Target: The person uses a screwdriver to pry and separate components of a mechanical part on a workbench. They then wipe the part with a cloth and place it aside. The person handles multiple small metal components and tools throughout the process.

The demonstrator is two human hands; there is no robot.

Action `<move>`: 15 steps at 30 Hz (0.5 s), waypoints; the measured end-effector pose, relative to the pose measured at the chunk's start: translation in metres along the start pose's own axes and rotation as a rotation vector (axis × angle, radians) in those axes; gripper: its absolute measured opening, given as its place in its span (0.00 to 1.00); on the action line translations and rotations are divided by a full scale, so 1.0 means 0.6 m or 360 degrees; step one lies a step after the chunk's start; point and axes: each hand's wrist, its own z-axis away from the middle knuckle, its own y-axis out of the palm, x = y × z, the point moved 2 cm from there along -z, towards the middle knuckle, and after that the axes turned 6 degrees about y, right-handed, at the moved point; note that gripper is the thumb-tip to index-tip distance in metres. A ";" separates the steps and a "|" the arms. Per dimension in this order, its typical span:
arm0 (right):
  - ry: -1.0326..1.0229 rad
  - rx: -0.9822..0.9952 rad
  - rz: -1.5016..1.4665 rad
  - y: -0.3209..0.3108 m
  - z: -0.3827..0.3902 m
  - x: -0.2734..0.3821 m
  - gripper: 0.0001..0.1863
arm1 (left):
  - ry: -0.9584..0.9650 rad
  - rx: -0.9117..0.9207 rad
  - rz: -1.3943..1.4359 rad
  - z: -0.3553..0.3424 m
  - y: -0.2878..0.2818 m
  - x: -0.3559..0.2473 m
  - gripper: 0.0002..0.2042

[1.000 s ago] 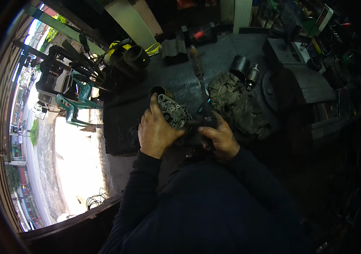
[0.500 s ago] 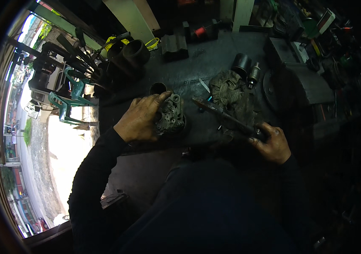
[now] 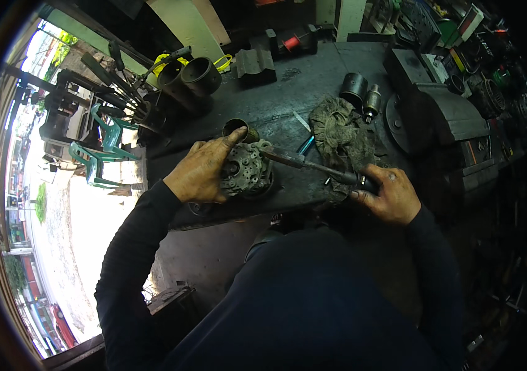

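Observation:
My left hand (image 3: pixel 200 168) is wrapped round the left side of a round, grey metal housing (image 3: pixel 248 168) full of holes, which looks like an alternator end. Its thumb lies along the top, by the mouth of a short metal cylinder (image 3: pixel 234 126). My right hand (image 3: pixel 392 195) grips the dark handle of a long tool (image 3: pixel 328 169) with a thin shaft and a thick, wedge-like head, much like a heavy soldering iron. That head reaches the housing's upper right edge; whether they touch I cannot tell.
Right of the housing lie a crumpled, dirty rag (image 3: pixel 344 133), a blue pen-like item (image 3: pixel 306 145), a dark cup-shaped part (image 3: pixel 354 88) and a metal armature (image 3: pixel 372 102). Large cylinders (image 3: pixel 200 75) and a holder of long tools (image 3: pixel 146 112) stand back left. A bench vise (image 3: pixel 446 117) sits right.
The tool's head has swung left and down to the housing's edge, and my right hand has shifted slightly left. My left hand keeps its hold. The picture has grown brighter.

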 end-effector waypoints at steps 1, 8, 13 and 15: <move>0.0033 0.0059 -0.0022 -0.002 -0.009 0.003 0.26 | -0.0013 -0.0030 0.0014 0.004 0.003 0.001 0.70; 0.0064 0.0253 0.0029 -0.035 -0.058 0.021 0.27 | -0.0067 -0.0130 0.0081 0.020 0.018 0.008 0.68; -0.0005 0.0342 0.0168 -0.067 -0.095 0.019 0.27 | 0.0008 -0.0228 0.0055 0.027 0.024 0.005 0.69; -0.0032 0.0418 0.0274 -0.079 -0.112 0.015 0.27 | 0.0044 -0.0278 0.0050 0.029 0.028 0.006 0.69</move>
